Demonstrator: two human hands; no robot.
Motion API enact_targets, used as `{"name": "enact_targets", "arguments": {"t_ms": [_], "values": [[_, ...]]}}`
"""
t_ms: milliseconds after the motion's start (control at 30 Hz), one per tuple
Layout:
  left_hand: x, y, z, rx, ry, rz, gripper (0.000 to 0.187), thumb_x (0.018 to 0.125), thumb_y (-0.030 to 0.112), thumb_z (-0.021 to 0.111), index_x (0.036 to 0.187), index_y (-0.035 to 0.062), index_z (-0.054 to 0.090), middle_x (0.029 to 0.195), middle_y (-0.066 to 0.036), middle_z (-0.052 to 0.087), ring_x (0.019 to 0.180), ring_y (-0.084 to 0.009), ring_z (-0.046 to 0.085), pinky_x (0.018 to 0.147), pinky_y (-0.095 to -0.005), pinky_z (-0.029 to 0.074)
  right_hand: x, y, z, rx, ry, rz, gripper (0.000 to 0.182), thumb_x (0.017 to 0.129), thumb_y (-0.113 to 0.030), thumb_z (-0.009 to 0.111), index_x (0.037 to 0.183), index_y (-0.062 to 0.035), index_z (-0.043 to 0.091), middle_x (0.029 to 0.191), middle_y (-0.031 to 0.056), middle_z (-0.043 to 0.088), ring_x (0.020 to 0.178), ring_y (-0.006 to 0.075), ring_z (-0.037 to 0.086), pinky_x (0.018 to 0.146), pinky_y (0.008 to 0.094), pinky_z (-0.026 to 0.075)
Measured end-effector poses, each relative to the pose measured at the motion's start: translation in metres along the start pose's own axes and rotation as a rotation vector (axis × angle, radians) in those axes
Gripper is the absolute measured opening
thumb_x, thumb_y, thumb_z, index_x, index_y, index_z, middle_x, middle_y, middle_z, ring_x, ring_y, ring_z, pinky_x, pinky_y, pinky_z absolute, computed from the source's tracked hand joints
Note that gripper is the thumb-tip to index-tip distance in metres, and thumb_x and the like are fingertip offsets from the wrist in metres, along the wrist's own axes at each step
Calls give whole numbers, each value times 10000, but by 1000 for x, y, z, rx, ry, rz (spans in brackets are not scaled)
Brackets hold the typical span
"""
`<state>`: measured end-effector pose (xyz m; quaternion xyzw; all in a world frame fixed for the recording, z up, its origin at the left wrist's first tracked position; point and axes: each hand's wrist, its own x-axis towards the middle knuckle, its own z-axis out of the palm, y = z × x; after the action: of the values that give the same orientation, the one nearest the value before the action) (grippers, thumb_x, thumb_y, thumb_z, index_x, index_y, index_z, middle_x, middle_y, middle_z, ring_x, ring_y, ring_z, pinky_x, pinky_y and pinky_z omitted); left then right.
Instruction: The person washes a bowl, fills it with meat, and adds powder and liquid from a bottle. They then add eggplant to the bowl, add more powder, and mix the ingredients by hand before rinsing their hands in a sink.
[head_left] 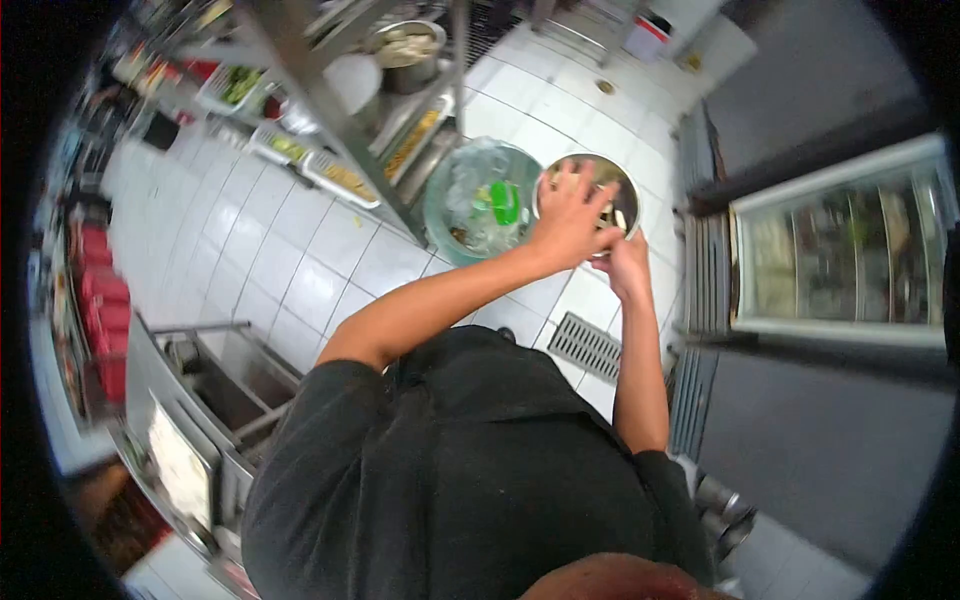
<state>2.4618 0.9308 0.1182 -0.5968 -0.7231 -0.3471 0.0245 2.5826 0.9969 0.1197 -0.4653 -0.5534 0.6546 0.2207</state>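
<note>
My right hand [627,266] grips the near rim of a round metal bowl [633,198], with the fingers partly hidden under it. My left hand [574,217] lies over the bowl's mouth, fingers spread, and covers much of what is inside. Pale pieces and some dark ones show beside the left fingers; their kind I cannot tell. Left of the bowl, a greenish tub [438,215] stands on the floor, holding clear plastic bags and a bright green object [506,203]. In this view the bowl overlaps the tub's right edge.
A steel shelf [300,95] at upper left carries a pot of pale food [408,48] and trays. On the right stands a fridge with a glass door [835,250]. A floor drain [587,345] lies below my hands. Red containers [103,290] line the far left.
</note>
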Motion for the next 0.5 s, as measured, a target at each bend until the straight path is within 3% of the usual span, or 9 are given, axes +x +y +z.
{"name": "enact_targets", "arguments": {"t_ms": [67, 233, 333, 367, 500], "values": [[20, -6, 9, 24, -10, -98, 633, 867, 550, 497, 1396, 213, 412, 1447, -256, 287, 1340, -486, 204, 1052, -645, 138, 3, -25, 13, -47, -8, -40, 294, 917, -46, 401, 1207, -30, 445, 979, 146, 641, 643, 205, 662, 430, 252, 537], [59, -29, 1, -76, 90, -200, 641, 886, 525, 495, 1432, 233, 333, 1460, -259, 261, 1341, -501, 184, 1073, -634, 112, 20, -80, 40, -149, -76, -212, 300, 930, -65, 434, 1229, -38, 447, 967, 129, 639, 620, 165, 639, 409, 238, 519], [77, -35, -11, -233, 214, -283, 640, 891, 504, 501, 1440, 236, 309, 1469, -263, 242, 1353, -487, 165, 1071, -621, 115, 24, -115, 56, -399, -43, -353, 404, 907, -91, 454, 1299, -10, 403, 865, 172, 654, 570, 180, 635, 412, 285, 506], [84, -37, -14, -310, 298, -284, 645, 891, 511, 495, 1436, 234, 291, 1459, -279, 231, 1340, -520, 153, 1053, -653, 118, 18, -132, 65, -509, -6, -363, 422, 900, -95, 454, 1308, -4, 394, 835, 191, 654, 561, 203, 638, 432, 311, 507], [116, -39, -36, -522, 442, -328, 677, 907, 514, 459, 1462, 215, 210, 1476, -272, 172, 1352, -507, 93, 1049, -641, 79, 7, -190, 94, -869, 101, -490, 480, 877, -110, 445, 1337, 6, 371, 761, 264, 641, 585, 311, 651, 536, 408, 505]]}}
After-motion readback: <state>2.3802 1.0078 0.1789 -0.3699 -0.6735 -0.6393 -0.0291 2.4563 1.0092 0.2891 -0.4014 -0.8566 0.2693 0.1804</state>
